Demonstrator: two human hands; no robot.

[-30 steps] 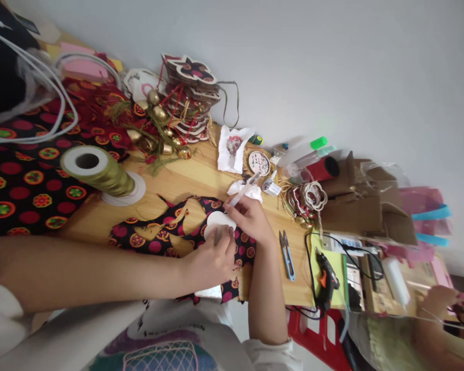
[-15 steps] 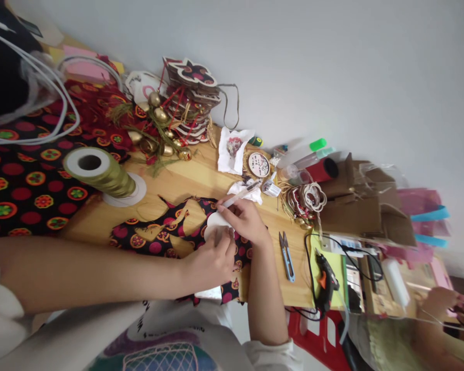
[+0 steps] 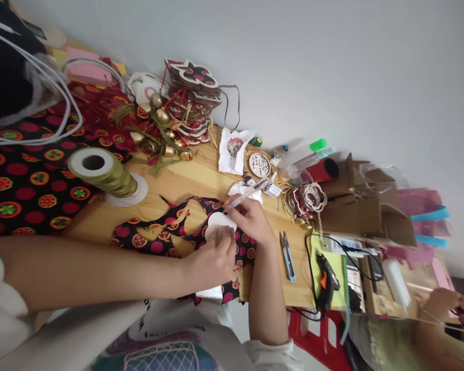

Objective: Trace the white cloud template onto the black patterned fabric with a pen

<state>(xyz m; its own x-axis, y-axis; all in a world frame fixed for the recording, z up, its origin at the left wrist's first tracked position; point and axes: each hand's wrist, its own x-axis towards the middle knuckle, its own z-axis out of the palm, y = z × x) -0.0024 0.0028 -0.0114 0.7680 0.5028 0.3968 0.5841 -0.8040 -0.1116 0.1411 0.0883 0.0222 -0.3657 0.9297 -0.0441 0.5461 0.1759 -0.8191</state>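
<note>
A white scalloped, flower-shaped piece lies on black printed fabric with red and orange round motifs. Holes have been cut in the cloth, and table wood shows through them. My left hand has its fingers pressed together on the near edge of the white piece, pinning it down. In my right hand is a slim whitish pen, its tip at the piece's far right edge. The fingers closed round the pen partly hide it.
Blue thread snips and a black glue gun lie to the right. A green ribbon spool stands left. Stacked flower ornaments and gold bells line the back. A cardboard box stands right; a co-worker's hands are farther right.
The pen and my right hand have shifted slightly right along the edge of the white piece, showing more of its outline. My left hand stays pressed on it.
</note>
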